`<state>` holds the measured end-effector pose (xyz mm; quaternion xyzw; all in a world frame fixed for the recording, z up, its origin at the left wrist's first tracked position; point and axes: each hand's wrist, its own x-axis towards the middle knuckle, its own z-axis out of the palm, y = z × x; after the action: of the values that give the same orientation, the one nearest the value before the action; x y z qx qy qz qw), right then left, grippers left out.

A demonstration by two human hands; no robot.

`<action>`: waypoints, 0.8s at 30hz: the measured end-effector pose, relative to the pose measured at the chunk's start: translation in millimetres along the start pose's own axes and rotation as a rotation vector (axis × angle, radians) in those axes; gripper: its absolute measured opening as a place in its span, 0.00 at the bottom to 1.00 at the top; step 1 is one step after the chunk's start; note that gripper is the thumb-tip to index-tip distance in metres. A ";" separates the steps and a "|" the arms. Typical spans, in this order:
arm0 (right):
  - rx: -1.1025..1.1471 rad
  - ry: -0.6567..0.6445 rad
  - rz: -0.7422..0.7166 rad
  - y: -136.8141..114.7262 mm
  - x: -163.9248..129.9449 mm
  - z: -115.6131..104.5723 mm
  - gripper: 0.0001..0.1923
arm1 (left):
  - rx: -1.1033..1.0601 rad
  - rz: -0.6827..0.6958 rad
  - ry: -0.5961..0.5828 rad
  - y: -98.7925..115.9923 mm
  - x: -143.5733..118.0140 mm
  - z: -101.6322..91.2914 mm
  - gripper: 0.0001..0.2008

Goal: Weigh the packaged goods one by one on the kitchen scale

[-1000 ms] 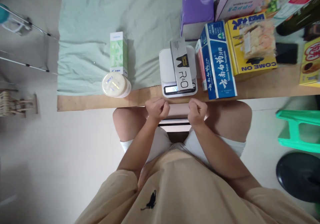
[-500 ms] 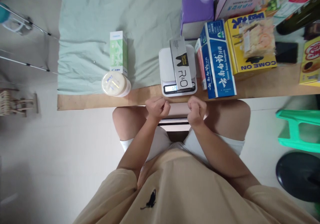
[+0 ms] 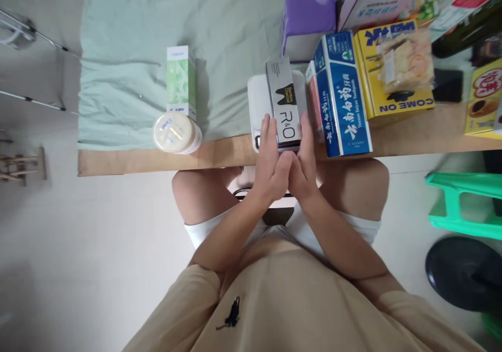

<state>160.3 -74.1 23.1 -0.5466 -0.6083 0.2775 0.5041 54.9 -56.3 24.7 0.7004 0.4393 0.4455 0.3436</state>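
My left hand (image 3: 270, 156) and right hand (image 3: 301, 158) have their fingers extended flat along either long side of the grey R&O box (image 3: 283, 101), bracketing its near end; whether they yet clamp it I cannot tell. The box lies lengthwise on the white scale (image 3: 257, 98) at the near edge of the counter (image 3: 129, 161). Judgement: press evenly on both sides and lift straight up, keeping clear of the blue toothpaste carton (image 3: 341, 95) just to the right.

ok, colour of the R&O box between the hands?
Silver-grey R&O box with black lettering and a black-and-yellow tooth mark; head view.
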 end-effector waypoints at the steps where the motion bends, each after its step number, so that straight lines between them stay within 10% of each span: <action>1: 0.018 -0.031 0.008 2.3 0.9 1.1 0.34 | -0.008 -0.003 -0.025 -0.7 -1.0 4.6 0.34; 7: 0.023 -0.057 -0.116 1.4 -3.0 -1.8 0.33 | -0.039 0.061 -0.045 12.0 -7.2 4.5 0.33; 16: -0.140 -0.002 -0.118 -83.5 -14.2 -74.6 0.33 | -0.030 0.169 -0.144 94.7 -9.2 5.9 0.38; 24: -0.129 0.107 0.096 -36.5 -3.1 -121.6 0.27 | -0.161 -0.018 -0.311 111.1 22.5 61.8 0.46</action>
<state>257.4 -112.1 95.6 -0.6205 -0.5703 0.2320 0.4857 151.4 -83.1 106.2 0.7270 0.3499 0.3626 0.4663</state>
